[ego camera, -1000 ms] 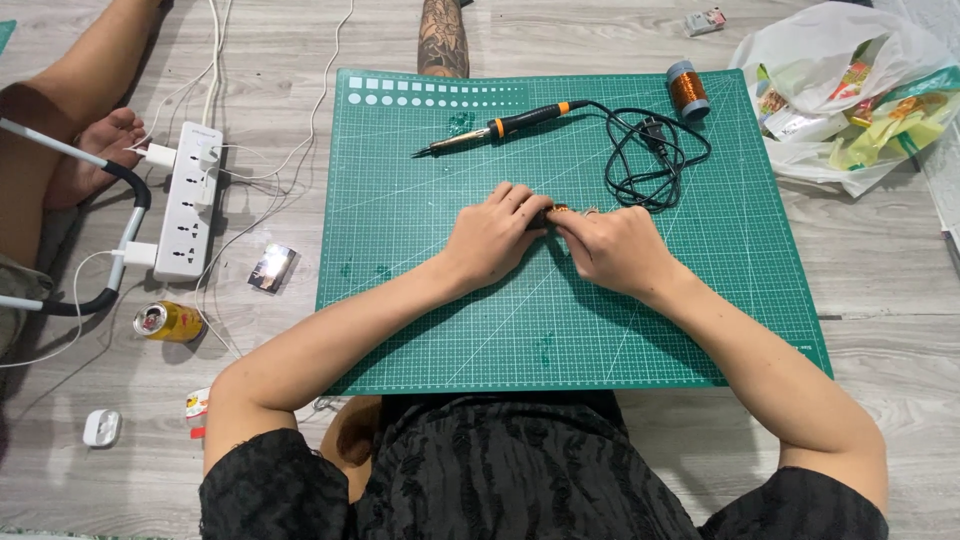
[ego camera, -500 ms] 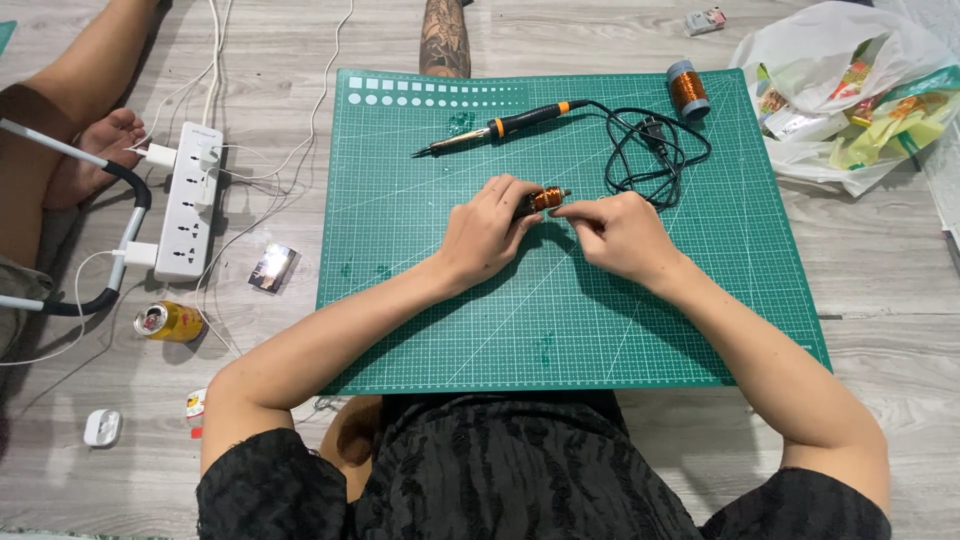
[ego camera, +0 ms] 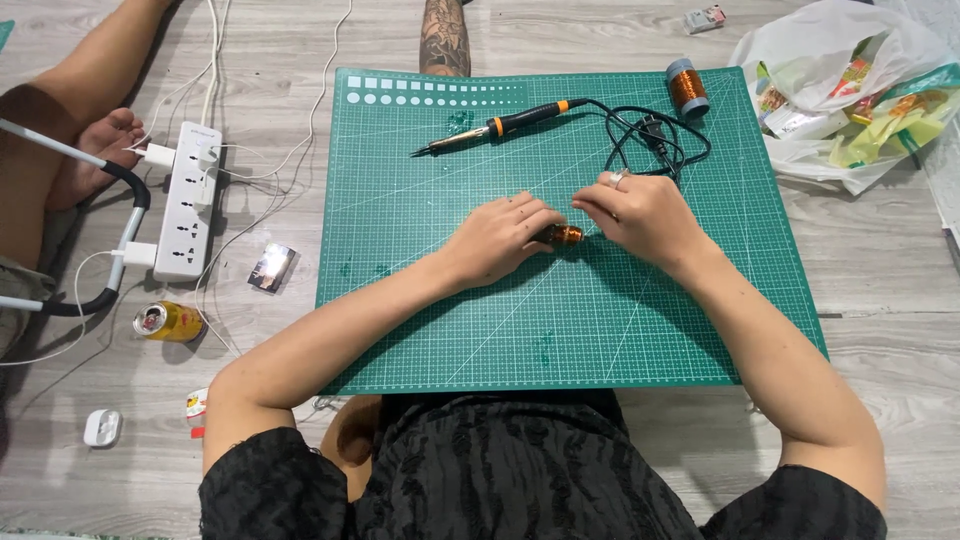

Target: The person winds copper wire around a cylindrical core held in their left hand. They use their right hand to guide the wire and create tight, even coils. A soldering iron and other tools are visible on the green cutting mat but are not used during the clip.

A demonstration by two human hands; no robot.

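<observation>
**Fingers pinch a small copper coil over the green mat**

Fingertips [ego camera: 545,228] of the left hand [ego camera: 500,238] clamp a small copper-wire coil [ego camera: 563,235] at mat centre; the right hand [ego camera: 645,215] hovers beside it, fingers curled, grip unclear. At one o'clock lies a copper spool [ego camera: 686,88], at two a white plastic bag [ego camera: 850,90] of yellow-green packets, at nine a yellow can [ego camera: 168,321]. Most of the coil is hidden.

A soldering iron [ego camera: 497,126] and its coiled black cord [ego camera: 655,140] are laid on the green cutting mat [ego camera: 560,330] — a spool of copper wire [ego camera: 687,88] is stood at its far corner. A white power strip [ego camera: 185,200] and a yellow can [ego camera: 168,321] are seen on the floor.
</observation>
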